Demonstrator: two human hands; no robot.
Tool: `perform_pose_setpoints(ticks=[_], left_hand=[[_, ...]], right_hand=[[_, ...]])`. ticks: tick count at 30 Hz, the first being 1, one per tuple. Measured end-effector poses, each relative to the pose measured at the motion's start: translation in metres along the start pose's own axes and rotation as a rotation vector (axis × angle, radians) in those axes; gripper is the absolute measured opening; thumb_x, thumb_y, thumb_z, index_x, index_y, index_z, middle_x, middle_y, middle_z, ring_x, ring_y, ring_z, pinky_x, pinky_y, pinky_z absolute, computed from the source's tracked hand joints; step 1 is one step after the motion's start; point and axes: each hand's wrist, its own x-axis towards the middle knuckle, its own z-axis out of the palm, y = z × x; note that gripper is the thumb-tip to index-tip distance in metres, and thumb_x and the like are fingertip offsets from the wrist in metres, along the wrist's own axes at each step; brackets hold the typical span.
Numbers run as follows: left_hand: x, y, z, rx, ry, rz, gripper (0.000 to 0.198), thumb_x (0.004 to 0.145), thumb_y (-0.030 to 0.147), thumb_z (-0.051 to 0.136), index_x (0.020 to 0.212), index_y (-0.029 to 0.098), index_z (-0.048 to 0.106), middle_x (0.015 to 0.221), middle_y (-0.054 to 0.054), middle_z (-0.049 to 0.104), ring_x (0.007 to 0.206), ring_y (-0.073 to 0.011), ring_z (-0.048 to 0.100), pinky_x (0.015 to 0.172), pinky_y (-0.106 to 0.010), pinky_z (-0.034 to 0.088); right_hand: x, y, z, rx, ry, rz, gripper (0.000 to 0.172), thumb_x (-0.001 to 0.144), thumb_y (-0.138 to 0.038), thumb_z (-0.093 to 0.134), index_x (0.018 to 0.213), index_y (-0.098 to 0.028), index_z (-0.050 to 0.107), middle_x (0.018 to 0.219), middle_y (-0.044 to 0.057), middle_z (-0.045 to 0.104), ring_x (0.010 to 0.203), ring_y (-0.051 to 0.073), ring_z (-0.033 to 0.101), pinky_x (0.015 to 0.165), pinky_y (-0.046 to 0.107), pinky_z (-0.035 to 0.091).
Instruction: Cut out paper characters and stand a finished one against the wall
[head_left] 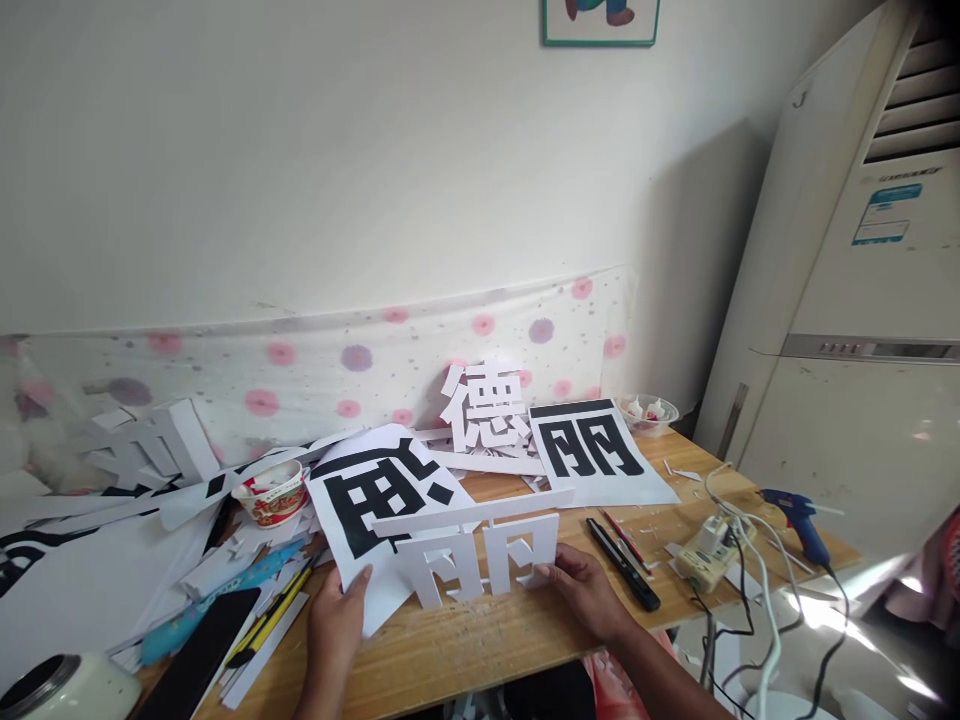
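My right hand pinches the lower right edge of a white cut-out board character, which stands nearly upright over the table's front. It has a long top bar and two framed halves. At the left, my left hand has its thumb on the edge of a white sheet printed with a bold black character, its fingers closed below. The cut-out covers part of that sheet. Behind, another printed sheet shows a black character shaped like the cut-out. A finished white cut-out character leans by the wall.
On the wooden table lie a black cutter, a red pencil and a yellow cutter. A paper bowl holds scraps. A power strip with cables and a blue glue gun are at right; a jar is front left.
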Motion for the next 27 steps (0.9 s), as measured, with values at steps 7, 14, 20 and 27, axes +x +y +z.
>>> perform_pose_setpoints(ticks=[7, 14, 20, 27], left_hand=[[-0.016, 0.004, 0.002, 0.037, 0.476, 0.27, 0.035, 0.072, 0.069, 0.077, 0.1, 0.047, 0.073, 0.1, -0.003, 0.086, 0.113, -0.0503, 0.079, 0.089, -0.06, 0.062], [-0.017, 0.001, 0.005, 0.005, 0.425, 0.327, 0.037, 0.072, 0.062, 0.078, 0.107, 0.051, 0.074, 0.112, -0.004, 0.086, 0.117, -0.0501, 0.079, 0.098, -0.061, 0.061], [-0.009, -0.012, 0.006, -0.002, 0.419, 0.239, 0.047, 0.074, 0.067, 0.073, 0.118, 0.051, 0.066, 0.119, -0.004, 0.085, 0.123, -0.046, 0.077, 0.107, -0.056, 0.059], [-0.005, -0.018, 0.006, 0.017, 0.422, 0.261, 0.049, 0.075, 0.062, 0.075, 0.122, 0.053, 0.065, 0.121, -0.003, 0.085, 0.119, -0.045, 0.079, 0.103, -0.054, 0.061]], right_hand=[[0.003, 0.003, 0.003, -0.001, 0.098, -0.027, 0.026, 0.08, -0.068, 0.079, 0.089, -0.045, 0.087, 0.094, 0.004, 0.085, 0.099, 0.047, 0.079, 0.094, 0.067, 0.062], [0.003, 0.009, -0.001, -0.006, 0.085, -0.007, 0.02, 0.082, -0.065, 0.079, 0.089, -0.049, 0.087, 0.094, 0.002, 0.085, 0.1, 0.047, 0.079, 0.096, 0.065, 0.061], [0.002, 0.002, -0.004, -0.035, 0.041, 0.016, 0.021, 0.08, -0.069, 0.079, 0.086, -0.05, 0.087, 0.091, 0.002, 0.084, 0.1, 0.049, 0.078, 0.095, 0.069, 0.06], [0.001, -0.013, -0.005, -0.083, 0.044, 0.015, 0.024, 0.079, -0.068, 0.08, 0.088, -0.047, 0.088, 0.088, 0.005, 0.081, 0.092, 0.046, 0.076, 0.086, 0.063, 0.061]])
